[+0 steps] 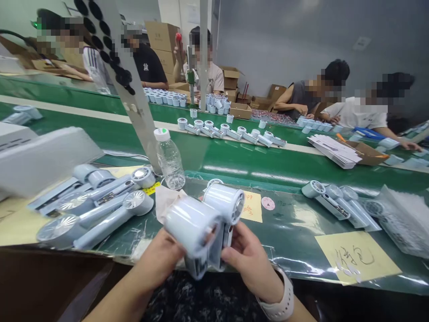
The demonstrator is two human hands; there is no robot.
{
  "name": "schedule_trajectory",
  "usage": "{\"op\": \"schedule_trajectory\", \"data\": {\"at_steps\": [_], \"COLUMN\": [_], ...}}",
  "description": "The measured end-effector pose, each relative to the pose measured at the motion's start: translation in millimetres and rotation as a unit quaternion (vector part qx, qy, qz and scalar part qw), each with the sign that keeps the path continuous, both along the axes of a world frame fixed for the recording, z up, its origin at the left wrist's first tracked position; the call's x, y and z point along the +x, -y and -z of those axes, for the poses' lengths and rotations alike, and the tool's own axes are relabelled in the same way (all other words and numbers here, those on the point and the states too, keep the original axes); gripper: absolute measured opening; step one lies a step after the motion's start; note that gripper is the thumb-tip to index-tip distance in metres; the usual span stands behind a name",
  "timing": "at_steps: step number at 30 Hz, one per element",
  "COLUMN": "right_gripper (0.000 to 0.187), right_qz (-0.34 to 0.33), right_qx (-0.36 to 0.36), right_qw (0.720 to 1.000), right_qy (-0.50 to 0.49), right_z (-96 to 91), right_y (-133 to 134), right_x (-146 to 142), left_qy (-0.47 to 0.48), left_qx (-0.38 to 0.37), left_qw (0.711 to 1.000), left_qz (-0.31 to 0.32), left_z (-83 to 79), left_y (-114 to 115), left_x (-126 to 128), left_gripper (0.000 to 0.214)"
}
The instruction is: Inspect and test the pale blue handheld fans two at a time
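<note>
My left hand (164, 255) is closed on a light blue handheld fan (192, 223), its round head turned toward me and slightly blurred. Beside it, a second handheld fan (224, 199) with an opening in its handle is gripped by my right hand (250, 255), which wears a white watch band. The two fans are held side by side above the front edge of the green bench (281, 232). Their handles point down and are partly hidden by my fingers. Behind the fans, part of another round rim (215, 182) shows; what it belongs to is hidden.
Several fans (100, 201) lie at left, more (335, 203) at right near a clear plastic bag (405, 219). A plastic bottle (170, 161) stands by a slanted post (134, 98). Beyond, a conveyor (214, 161) carries open-handled fans (228, 130); several people sit across it.
</note>
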State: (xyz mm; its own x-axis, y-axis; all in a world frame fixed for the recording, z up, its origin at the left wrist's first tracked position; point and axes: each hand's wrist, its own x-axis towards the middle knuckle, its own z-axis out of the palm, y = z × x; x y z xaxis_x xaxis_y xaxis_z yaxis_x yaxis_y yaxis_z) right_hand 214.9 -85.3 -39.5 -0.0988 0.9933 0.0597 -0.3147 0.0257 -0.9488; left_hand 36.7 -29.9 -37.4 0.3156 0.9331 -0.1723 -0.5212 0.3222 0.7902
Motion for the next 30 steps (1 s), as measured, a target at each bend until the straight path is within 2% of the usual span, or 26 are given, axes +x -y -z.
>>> {"op": "schedule_trajectory", "data": {"at_steps": [2,5,7,13,18,21,26,30], "right_gripper": [0.058,0.045,0.039,0.037,0.036,0.037,0.039,0.036], "right_qz": [0.046,0.083,0.075,0.033,0.022,0.023,0.041,0.051], "right_qx": [-0.009,-0.026,-0.036,-0.031,-0.047,-0.062,-0.091,-0.087], "right_qw": [0.999,0.996,0.995,0.994,0.989,0.984,0.979,0.981], "right_qy": [-0.018,-0.016,-0.046,-0.104,-0.141,-0.164,-0.177,-0.166], "right_z": [2.7,9.9,14.3,16.7,16.6,16.1,15.0,19.8], "right_y": [3,6,7,10,10,9,9,10], "right_x": [6,10,10,6,2,2,3,1], "left_qy": [-0.026,-0.010,0.001,0.024,-0.013,-0.019,0.002,0.011], "left_qx": [0.021,0.013,0.011,0.103,0.121,0.123,0.114,0.112], "left_qw": [0.999,0.997,0.994,0.983,0.975,0.971,0.971,0.974], "left_qz": [0.016,0.077,0.111,0.149,0.185,0.203,0.210,0.194], "left_z": [-2.5,-3.4,-0.6,2.4,-3.3,0.1,8.0,9.1], "left_y": [-6,-7,-3,8,10,9,7,9], "left_x": [4,8,10,14,18,18,16,16], "left_gripper": [0.048,0.048,0.041,0.038,0.027,0.033,0.035,0.035]}}
